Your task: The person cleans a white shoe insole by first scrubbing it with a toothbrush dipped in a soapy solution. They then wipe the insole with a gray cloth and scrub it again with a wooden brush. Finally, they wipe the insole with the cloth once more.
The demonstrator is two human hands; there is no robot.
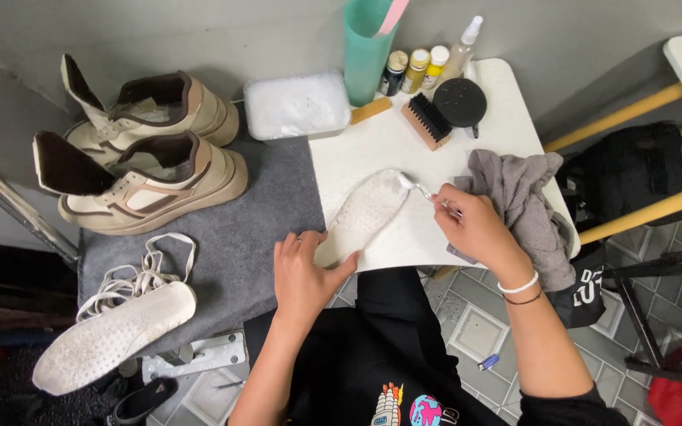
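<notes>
**Two hands clean a shoe insole on a white surface**

At the left edge, a white insole overhangs the near edge of a grey mat, with white laces just behind it. A pair of beige and brown sneakers stands at the mat's far left corner. The left hand, fingers spread flat, presses down the heel end of a second insole lying near the front edge of the white surface. The right hand, fingers closed, holds a small brush touching the insole's toe end. A grey cloth lies bunched at the right edge. A dark-bristled wooden brush, bottles and a foam-filled tub sit along the far edge.
</notes>
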